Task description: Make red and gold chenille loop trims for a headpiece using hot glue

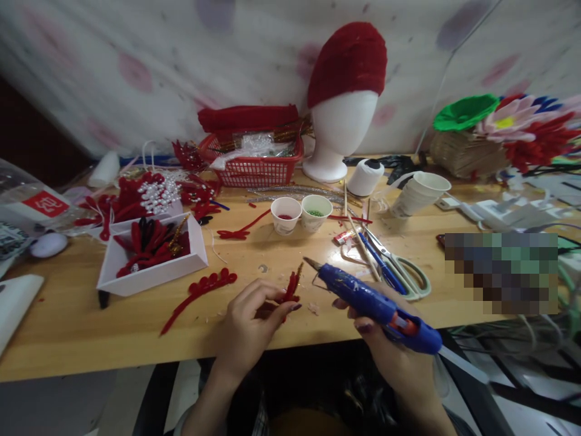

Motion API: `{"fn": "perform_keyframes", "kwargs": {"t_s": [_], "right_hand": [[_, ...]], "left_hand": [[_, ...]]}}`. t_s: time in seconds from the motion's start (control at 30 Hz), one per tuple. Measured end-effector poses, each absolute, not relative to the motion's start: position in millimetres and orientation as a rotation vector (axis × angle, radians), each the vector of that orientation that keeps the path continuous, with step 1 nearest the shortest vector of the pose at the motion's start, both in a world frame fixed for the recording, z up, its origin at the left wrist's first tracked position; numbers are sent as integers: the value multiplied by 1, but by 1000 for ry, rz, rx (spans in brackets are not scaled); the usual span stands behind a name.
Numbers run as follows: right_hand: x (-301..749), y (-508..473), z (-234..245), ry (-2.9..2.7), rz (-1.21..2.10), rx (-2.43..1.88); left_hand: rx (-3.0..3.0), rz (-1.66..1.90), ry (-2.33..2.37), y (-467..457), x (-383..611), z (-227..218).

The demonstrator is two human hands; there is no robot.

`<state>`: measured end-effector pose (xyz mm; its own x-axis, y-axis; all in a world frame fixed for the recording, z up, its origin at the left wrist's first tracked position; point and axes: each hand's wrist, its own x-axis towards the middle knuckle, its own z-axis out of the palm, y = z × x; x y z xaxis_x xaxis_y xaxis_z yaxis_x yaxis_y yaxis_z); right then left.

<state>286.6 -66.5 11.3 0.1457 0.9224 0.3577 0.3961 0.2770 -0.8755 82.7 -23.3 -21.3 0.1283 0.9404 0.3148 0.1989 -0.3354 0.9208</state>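
Note:
Pinched in the fingers of my left hand (252,321) is a small red chenille piece (291,287) with a gold strip along it, tilted upward. My right hand (385,339) grips a blue hot glue gun (372,297), whose nozzle points left, close to the red piece but apart from it. A clear glue stick (463,364) sticks out of the gun's back end. To the left of my left hand, a red chenille stem with curled loops (211,284) lies on the table. Behind my hands stand two paper cups, one with red beads (285,215) and one with green beads (316,213).
A white box (154,281) of red and black chenille pieces sits at left. Scissors (415,278), a blue pen (385,266) and a wooden stick lie at right. Behind are a red basket (256,172), a white foam head (342,127), a thread cone (364,177) and a tilted cup (420,194).

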Motion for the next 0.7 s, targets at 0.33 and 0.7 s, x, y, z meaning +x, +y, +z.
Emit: {"fn": "perform_keyframes", "kwargs": {"t_s": [0.33, 0.7], "right_hand": [[304, -73, 17, -1766, 671, -1287], [329, -68, 4, -995, 316, -1598]], "left_hand": [[1703, 1342, 1139, -21, 84, -21], [1798, 1331, 1167, -22, 84, -25]]}}
